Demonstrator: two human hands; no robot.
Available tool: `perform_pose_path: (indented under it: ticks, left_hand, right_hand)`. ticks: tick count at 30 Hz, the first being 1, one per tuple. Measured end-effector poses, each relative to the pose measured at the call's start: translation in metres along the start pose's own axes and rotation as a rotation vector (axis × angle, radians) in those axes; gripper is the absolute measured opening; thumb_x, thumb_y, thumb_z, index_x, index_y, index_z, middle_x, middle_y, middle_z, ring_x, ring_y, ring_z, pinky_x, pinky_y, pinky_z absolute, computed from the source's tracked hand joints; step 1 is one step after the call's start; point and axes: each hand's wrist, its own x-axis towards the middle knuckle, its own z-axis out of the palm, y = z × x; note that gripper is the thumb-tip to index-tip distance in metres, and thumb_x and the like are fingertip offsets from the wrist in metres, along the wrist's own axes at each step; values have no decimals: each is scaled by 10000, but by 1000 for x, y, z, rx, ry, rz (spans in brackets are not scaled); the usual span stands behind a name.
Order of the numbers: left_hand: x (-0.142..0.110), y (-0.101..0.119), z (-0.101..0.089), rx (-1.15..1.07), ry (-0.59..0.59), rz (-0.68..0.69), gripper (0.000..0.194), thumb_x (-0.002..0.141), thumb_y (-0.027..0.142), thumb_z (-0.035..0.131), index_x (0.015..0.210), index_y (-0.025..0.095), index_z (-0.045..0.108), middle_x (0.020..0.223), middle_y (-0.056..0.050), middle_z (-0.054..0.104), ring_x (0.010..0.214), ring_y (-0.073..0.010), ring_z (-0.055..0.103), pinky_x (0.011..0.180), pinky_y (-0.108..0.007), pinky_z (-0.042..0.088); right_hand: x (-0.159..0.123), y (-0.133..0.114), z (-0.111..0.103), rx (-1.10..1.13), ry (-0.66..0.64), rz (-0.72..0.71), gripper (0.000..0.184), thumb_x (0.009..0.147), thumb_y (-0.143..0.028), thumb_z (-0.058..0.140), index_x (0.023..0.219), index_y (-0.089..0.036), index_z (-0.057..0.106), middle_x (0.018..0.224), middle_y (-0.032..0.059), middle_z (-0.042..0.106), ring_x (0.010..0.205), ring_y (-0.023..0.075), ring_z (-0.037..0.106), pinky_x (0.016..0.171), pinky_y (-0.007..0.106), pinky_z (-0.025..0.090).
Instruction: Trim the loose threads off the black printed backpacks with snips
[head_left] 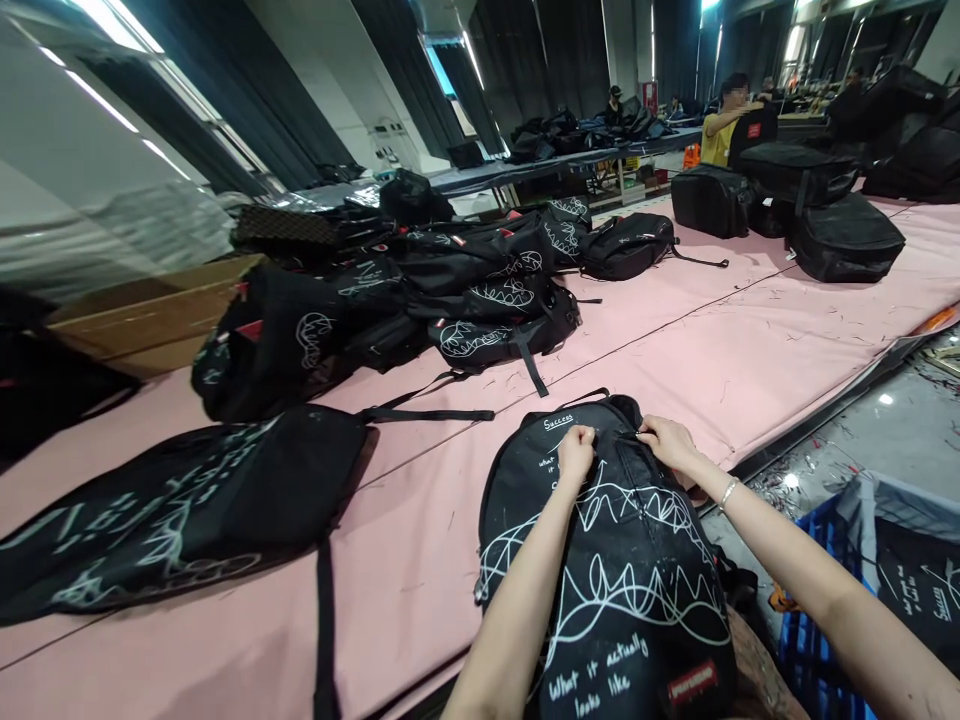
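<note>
Matt black cloth backpack (622, 560); smooth pink table covering (420, 520); glossy floor (885, 420).

Looks like a bag workshop.
Shows in piled bags (457, 265), thread scraps (784, 465), a long pink table (660, 360) and people (718, 130) behind.

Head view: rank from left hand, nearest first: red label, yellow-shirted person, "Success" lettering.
1. "Success" lettering: beside the left hand, near the backpack's top.
2. Red label: its lower right.
3. Yellow-shirted person: background, right side.

The black backpack (630, 540) lies front up at the pink counter's (420, 560) edge. White scribbles, handwriting and a red label (691, 683) mark it.
</note>
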Motion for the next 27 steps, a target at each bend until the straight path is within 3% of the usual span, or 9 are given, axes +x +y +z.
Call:
perform_pose_path:
  ticks: [5,9,12,15,19,23,25,27]
  left_hand:
    - [-6,-11,-17,-89,48,10,205,838,263,433,909,126,568,682,-14,613,602,-117,585,673,-276,460]
    - [-17,-12,-30,-130,68,65,302,780,182,464,1074,147,525,982,-71,615,736,-118,605,738,-274,474]
    - [-36,-11,-44,-138,50,104,398,742,197,528,1136,147,511,1185,-112,519,862,-141,590,807,-288,466]
    - [-70,-10,-64,-135,-51,134,303,765,273,524,1035,149,589,1090,-88,579,890,-161,580,849,-305,450]
    - [-140,-9,-93,-118,-232,154,300,781,366,522,1000,183,615,1041,-56,617,933,-182,575,862,-320,444]
    - [-212,-5,-103,6,-449,235,341,806,437,494,1059,228,587,1100,-59,592,1002,-193,553,891,-332,433]
    - [-239,-1,-97,63,-554,351,499,747,458,576,1197,256,504,1243,-76,513,1138,-228,476,964,-374,384]
    - [-258,1,-84,156,-628,485,794,666,432,666,1356,272,307,1394,-89,353,1274,-273,324,1046,-459,269]
  right_hand:
    - [-4,1,0,72,-18,-24,91,806,-264,549,882,-220,572,916,11,638,818,168,557,666,243,335]
    - [-1,-4,4,157,-4,4,44,756,-233,584,794,-212,582,845,15,636,774,176,545,661,255,329]
    - [-1,-4,4,265,53,50,37,744,-242,580,743,-206,577,797,6,627,758,172,534,686,267,335]
    - [-16,2,-2,415,155,122,121,769,-313,533,792,-197,564,842,9,614,803,164,531,730,273,356]
    - [-80,20,-11,654,224,244,302,767,-461,484,823,-166,516,781,23,562,710,135,515,619,238,391]
    - [-182,32,-12,842,201,429,435,720,-573,518,852,-160,499,581,-40,421,440,66,332,414,195,249]
    - [-231,27,-5,903,201,522,464,718,-602,511,865,-163,487,568,-50,402,396,49,273,385,190,205]
    - [-270,16,5,958,217,618,478,726,-621,494,886,-171,479,609,-32,449,385,50,303,373,191,223]
